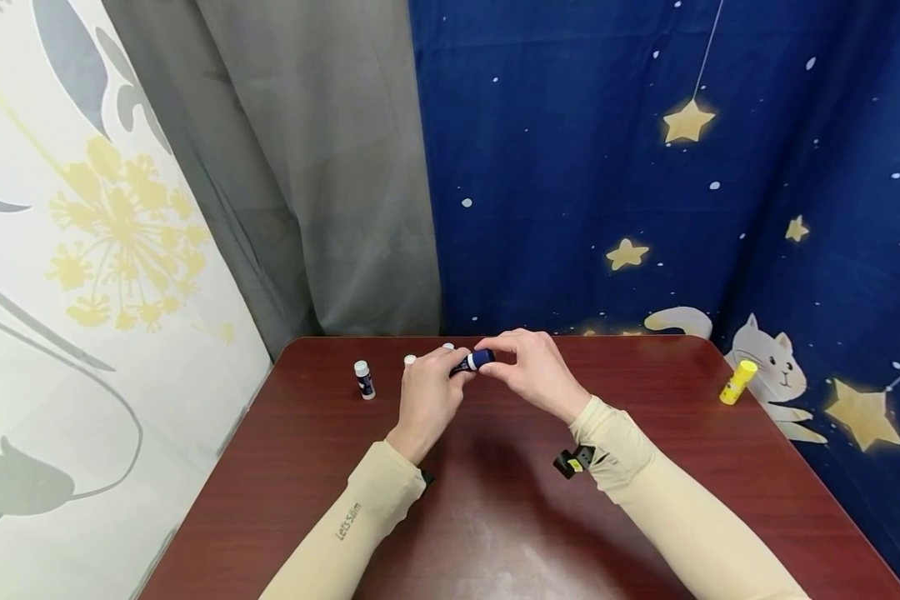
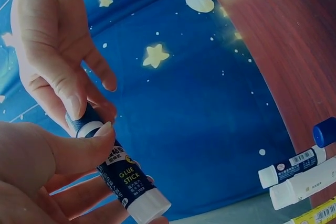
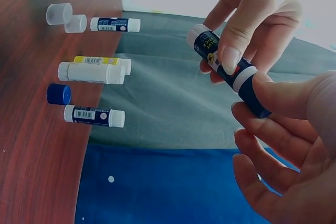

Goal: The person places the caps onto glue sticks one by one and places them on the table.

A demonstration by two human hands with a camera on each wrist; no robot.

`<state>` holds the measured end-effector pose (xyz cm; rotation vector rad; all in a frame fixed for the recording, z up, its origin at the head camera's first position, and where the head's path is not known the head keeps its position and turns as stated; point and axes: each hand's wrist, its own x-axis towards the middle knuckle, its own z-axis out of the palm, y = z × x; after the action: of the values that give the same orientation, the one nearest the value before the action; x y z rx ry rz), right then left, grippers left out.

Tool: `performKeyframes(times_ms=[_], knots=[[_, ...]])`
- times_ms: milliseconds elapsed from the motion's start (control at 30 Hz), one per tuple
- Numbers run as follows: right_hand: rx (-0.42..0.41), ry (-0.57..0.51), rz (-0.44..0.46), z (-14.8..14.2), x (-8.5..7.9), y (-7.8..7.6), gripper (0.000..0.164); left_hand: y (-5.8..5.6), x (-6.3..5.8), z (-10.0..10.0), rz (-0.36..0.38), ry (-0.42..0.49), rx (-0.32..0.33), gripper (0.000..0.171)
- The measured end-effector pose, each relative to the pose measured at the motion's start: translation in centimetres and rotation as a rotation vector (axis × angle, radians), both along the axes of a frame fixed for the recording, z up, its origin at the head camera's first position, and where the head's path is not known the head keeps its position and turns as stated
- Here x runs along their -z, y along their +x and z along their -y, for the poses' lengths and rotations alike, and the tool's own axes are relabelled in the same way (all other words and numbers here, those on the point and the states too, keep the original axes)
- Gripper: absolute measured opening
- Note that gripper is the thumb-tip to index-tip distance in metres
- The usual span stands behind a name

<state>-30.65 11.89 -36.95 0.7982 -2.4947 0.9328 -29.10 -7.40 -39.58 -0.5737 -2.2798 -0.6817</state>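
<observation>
A navy glue stick (image 2: 128,177) with a white base is held above the table by both hands. My left hand (image 1: 431,396) grips its labelled barrel between thumb and fingers. At the other end my right hand (image 1: 536,367) pinches the dark blue cap (image 3: 254,100) between thumb and forefinger. A white ring (image 3: 244,78) shows between barrel and cap. In the right wrist view, the other fingers of the right hand are spread away from the stick.
Behind the hands stand two navy glue sticks (image 3: 95,116) (image 3: 115,24), a white one (image 3: 89,72), a yellow one (image 3: 95,60), a loose blue cap (image 3: 59,94) and two translucent caps (image 3: 59,14). Another yellow glue stick (image 1: 738,383) is near the table's right edge. Curtains hang behind.
</observation>
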Motion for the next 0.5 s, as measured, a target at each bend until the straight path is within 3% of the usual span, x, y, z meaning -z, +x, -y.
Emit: performKeyframes(times_ms=[500], knots=[[-0.006,-0.009,-0.049,0.21,-0.18,0.01,0.027,0.18,0.00,-0.14,-0.004,0.039,0.017,0.025]])
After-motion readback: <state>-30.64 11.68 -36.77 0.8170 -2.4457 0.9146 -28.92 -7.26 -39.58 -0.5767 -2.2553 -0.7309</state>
